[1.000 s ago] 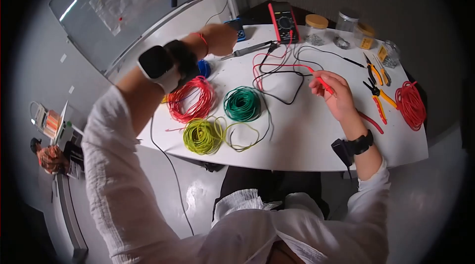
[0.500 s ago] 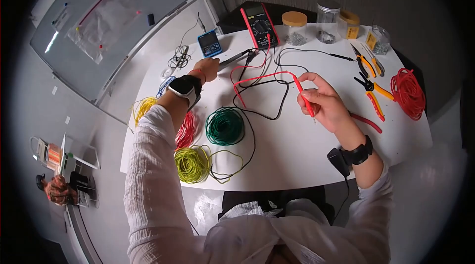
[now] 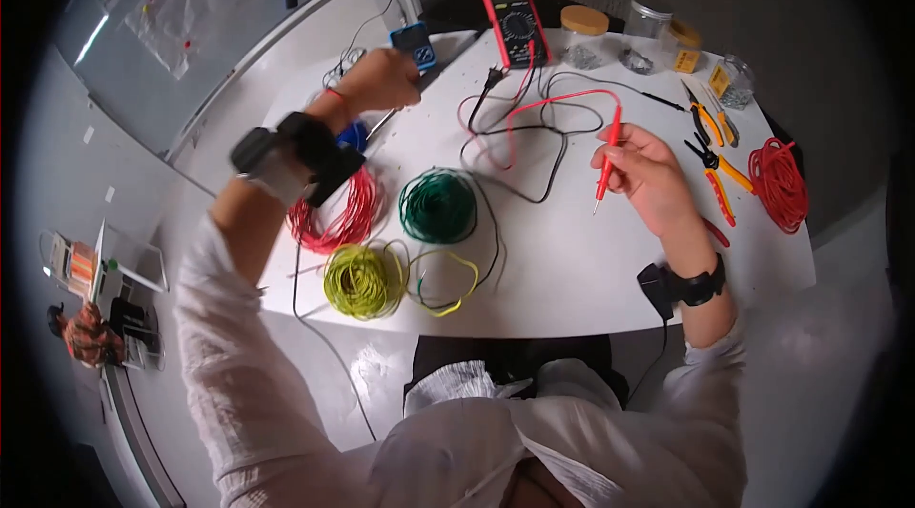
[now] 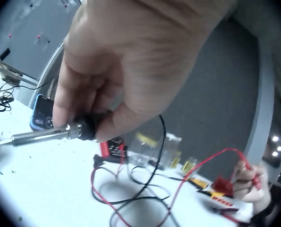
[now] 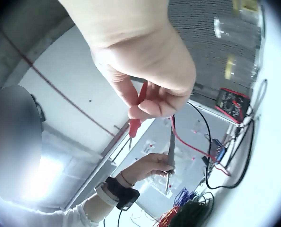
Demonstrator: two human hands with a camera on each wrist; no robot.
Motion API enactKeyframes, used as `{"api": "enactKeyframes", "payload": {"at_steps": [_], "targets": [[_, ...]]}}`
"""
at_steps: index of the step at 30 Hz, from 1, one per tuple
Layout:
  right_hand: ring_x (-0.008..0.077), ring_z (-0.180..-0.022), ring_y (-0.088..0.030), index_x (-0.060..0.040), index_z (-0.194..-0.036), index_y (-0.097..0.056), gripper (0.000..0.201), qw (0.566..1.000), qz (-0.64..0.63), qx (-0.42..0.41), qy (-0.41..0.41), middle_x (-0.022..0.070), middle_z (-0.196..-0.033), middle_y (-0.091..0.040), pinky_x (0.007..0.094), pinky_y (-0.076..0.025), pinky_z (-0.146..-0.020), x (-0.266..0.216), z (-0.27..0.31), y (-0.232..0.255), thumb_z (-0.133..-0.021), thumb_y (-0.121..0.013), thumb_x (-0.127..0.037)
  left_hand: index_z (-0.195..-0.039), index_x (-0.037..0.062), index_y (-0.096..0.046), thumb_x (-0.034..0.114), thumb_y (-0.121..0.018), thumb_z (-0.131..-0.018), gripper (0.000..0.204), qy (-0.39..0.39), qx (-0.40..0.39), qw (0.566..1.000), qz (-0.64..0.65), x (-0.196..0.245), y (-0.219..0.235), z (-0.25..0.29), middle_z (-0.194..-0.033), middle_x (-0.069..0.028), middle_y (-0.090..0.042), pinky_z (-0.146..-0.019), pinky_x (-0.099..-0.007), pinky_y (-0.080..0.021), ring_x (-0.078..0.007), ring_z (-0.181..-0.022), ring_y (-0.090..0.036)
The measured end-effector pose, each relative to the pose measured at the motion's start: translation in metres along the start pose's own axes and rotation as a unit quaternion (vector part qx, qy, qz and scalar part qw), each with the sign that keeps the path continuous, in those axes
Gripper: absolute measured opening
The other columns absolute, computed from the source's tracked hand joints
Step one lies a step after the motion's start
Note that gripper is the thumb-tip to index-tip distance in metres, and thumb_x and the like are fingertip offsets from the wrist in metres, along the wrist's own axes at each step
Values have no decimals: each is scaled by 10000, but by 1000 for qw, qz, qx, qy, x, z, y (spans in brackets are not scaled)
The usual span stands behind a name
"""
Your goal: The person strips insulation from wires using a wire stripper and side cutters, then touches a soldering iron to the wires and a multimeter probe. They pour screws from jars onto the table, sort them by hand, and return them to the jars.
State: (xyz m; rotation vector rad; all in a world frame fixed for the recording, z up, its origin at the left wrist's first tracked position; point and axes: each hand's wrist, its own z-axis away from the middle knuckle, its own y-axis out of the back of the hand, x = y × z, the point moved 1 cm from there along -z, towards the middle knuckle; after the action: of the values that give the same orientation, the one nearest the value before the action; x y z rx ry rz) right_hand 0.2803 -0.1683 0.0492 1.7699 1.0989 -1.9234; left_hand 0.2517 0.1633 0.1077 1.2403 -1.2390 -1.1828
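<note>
My left hand (image 3: 381, 81) grips a soldering iron (image 4: 42, 135) near the collar where its metal shaft meets the handle. In the left wrist view the tip points left, above the white table (image 3: 534, 260). My right hand (image 3: 656, 179) pinches a red multimeter probe (image 3: 611, 153), its metal tip slanting down over the table. A red lead runs from that probe back toward the multimeter (image 3: 519, 27), which stands at the back. The black probe (image 3: 672, 106) lies on the table beyond my right hand.
Green (image 3: 437, 205), yellow-green (image 3: 357, 281) and red (image 3: 338, 213) wire coils lie at the left. Pliers (image 3: 705, 117), wire strippers (image 3: 729, 174) and another red coil (image 3: 783, 186) are at the right. Jars (image 3: 583, 36) and a small blue device (image 3: 414, 43) stand at the back.
My left hand has taken hold of the soldering iron and raised it, swinging its handle toward the back. The red probe in my right hand now tilts down to the left instead of the right.
</note>
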Motion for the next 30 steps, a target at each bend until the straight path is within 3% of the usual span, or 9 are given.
{"api": "enactKeyframes", "payload": {"at_steps": [2, 4, 6, 10, 13, 16, 19, 21, 30], "targets": [[72, -590, -504, -23, -936, -516, 142, 1000, 15, -12, -1, 89, -821, -593, 192, -407, -557, -12, 13, -15, -821, -551, -100, -814, 17, -627, 201, -617, -709, 212, 90, -55, 979, 172, 21, 36, 45, -707, -89, -610, -646, -281, -471, -162, -676, -586], [88, -600, -526, -32, -930, -516, 145, 997, 64, -40, 19, 83, -810, -585, 209, -409, -560, -24, 30, -29, -813, -563, -103, -861, -5, -599, 195, -616, -769, 221, 84, -77, 921, 371, 24, 49, 90, -766, -48, -598, -662, -240, -460, -99, -702, -558], [101, -597, -537, -41, -903, -510, 115, 998, 58, -38, 9, 63, -776, -564, 224, -410, -560, -27, 46, -46, -814, -563, -91, -907, -24, -572, 194, -592, -798, 245, 98, -43, 889, 446, 47, 61, 138, -818, -62, -601, -689, -243, -460, -111, -713, -561], [101, -596, -528, -44, -854, -475, 78, 998, 45, -17, 33, 36, -731, -515, 229, -412, -559, -10, 70, -65, -830, -545, -66, -1024, -10, -533, 25, -636, -777, 270, 70, 73, 730, 676, 81, 40, 213, -902, -68, -604, -774, -262, -474, -146, -818, -592], [95, -616, -527, 3, -912, -483, 91, 980, 90, 69, 163, 36, -735, -518, 212, -433, -593, 15, 94, -81, -864, -513, -68, -986, -13, -526, 10, -649, -759, 260, 24, 150, 679, 719, 99, 11, 240, -938, -85, -582, -796, -293, -466, -165, -861, -581], [125, -710, -586, 49, -1030, -501, 200, 973, 85, 74, 201, 94, -828, -582, 236, -459, -655, 40, 112, -95, -886, -498, -90, -945, -22, -509, 8, -643, -757, 234, -49, 253, 637, 726, 111, -16, 237, -898, -108, -560, -782, -317, -457, -189, -840, -578], [154, -772, -604, 63, -1037, -507, 197, 962, 72, 95, 246, 120, -844, -604, 263, -471, -709, 52, 117, -111, -888, -487, -65, -959, -31, -496, 11, -643, -758, 252, -51, 285, 613, 735, 114, -21, 232, -910, -121, -560, -785, -320, -460, -205, -844, -583], [175, -805, -607, 65, -1035, -516, 187, 945, 98, 108, 294, 135, -841, -615, 289, -475, -756, 54, 121, -117, -871, -499, -22, -1032, -21, -487, 94, -631, -777, 315, -46, 329, 643, 690, 115, -19, 232, -948, -128, -549, -759, -316, -468, -226, -839, -579], [182, -814, -607, 56, -996, -549, 161, 945, 124, 95, 287, 148, -859, -619, 288, -473, -745, 57, 119, -123, -845, -513, 16, -1096, -59, -459, 43, -604, -788, 355, -26, 388, 603, 696, 127, -26, 234, -978, -140, -565, -783, -308, -476, -242, -873, -595]]}}
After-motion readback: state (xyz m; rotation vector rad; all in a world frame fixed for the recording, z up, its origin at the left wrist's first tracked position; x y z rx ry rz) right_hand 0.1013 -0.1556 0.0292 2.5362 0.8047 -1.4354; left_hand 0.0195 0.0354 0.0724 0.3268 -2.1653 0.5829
